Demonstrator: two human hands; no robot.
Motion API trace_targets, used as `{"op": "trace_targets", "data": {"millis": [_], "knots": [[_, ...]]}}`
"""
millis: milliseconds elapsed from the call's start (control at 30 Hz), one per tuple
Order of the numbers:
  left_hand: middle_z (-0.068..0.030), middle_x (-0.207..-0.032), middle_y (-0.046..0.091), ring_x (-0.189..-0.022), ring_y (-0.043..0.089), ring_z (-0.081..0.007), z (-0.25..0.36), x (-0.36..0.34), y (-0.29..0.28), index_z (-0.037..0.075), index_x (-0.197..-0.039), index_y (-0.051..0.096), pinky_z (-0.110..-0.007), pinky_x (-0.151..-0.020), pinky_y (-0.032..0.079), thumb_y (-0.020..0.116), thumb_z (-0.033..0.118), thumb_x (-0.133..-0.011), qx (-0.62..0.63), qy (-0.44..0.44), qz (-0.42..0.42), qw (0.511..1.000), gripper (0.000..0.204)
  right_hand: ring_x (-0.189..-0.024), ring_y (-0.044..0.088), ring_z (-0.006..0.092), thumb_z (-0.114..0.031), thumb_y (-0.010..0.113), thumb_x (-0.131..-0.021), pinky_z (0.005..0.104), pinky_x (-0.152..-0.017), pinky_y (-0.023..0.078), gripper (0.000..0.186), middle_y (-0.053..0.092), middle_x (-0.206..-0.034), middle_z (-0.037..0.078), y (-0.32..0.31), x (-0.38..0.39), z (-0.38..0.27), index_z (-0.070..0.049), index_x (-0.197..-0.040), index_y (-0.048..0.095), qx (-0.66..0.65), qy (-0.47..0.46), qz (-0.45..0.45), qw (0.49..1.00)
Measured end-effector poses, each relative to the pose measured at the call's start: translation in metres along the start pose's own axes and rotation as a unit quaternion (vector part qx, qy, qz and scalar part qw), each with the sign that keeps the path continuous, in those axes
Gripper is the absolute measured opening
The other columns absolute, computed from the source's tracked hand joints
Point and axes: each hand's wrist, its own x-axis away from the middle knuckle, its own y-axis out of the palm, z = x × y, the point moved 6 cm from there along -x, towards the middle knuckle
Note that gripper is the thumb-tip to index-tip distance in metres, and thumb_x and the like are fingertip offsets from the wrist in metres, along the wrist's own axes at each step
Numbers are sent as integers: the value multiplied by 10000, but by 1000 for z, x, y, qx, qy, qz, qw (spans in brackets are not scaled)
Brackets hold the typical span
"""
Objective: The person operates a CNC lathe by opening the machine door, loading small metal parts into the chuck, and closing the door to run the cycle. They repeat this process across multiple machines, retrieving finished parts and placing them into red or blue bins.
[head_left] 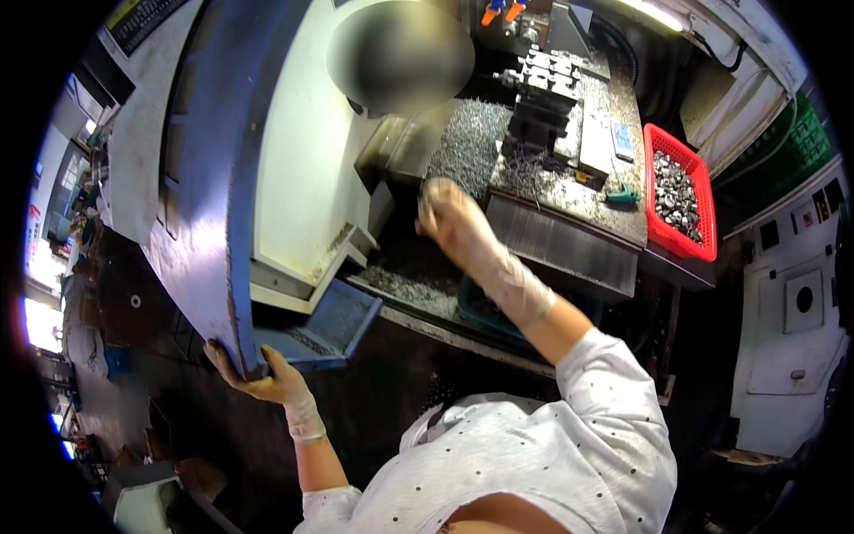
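Observation:
Both my hands wear pale gloves. My left hand grips the lower front edge of a blue-grey machine door at left. My right hand is raised inside the opening, fingers curled around something greyish too small to make out. It is near a heap of metal swarf and the white inner housing. A blurred round area hides part of the machine above. Right of the swarf, a tooling block stands on the machine bed, with a green-handled item near its front.
A red basket of small metal parts sits right of the bed. A blue tray lies below the opening. Orange-tipped nozzles hang at the top. A white cabinet stands at right, green crates behind.

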Motion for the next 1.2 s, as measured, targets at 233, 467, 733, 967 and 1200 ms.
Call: {"op": "trace_targets", "data": {"millis": [233, 467, 733, 967, 1200], "knots": [[-180, -1134, 298, -1051, 288, -323, -2, 0, -3, -12, -1082, 266, -406, -882, 186, 439, -60, -600, -21, -6, -13, 1000, 515, -599, 497, 134, -94, 551, -646, 241, -592, 409, 119, 547, -661, 67, -67, -171, -86, -12, -732, 552, 162, -357, 373, 841], [-179, -1134, 294, -1057, 275, -326, -7, 8, -2, 2, -1093, 256, -417, -888, 161, 422, -61, -612, -11, 0, -24, 1000, 514, -965, 409, 238, -339, 380, -731, 389, -852, 235, 429, 439, -1046, 94, -64, -192, -102, -73, -1068, 388, 467, -277, 459, 703], [-176, -1127, 293, -1053, 278, -313, -5, 6, 0, -2, -1095, 250, -403, -885, 181, 450, 106, -686, 18, 5, -51, 999, 468, -851, 458, 214, -281, 567, -591, 310, -765, 326, 438, 496, -889, 109, -87, -194, -120, -52, -951, 471, 552, -351, 253, 712], [-181, -1127, 287, -1047, 290, -279, -48, -42, -35, -18, -1087, 261, -354, -875, 213, 412, 180, -725, 58, -15, -58, 997, 439, -572, 478, 224, -507, 501, -596, 321, -458, 371, 451, 492, -605, 63, -33, -175, -98, -75, -722, 524, 642, -425, 443, 460], [-119, -1007, 433, -985, 374, -231, -140, -202, -1, 36, -1032, 393, -291, -841, 262, 438, -20, -625, 33, -12, -13, 999, 413, -583, 501, 244, -466, 456, -673, 313, -505, 416, 465, 493, -734, 110, -19, -163, -90, -43, -866, 469, 635, -491, 428, 415]]}}
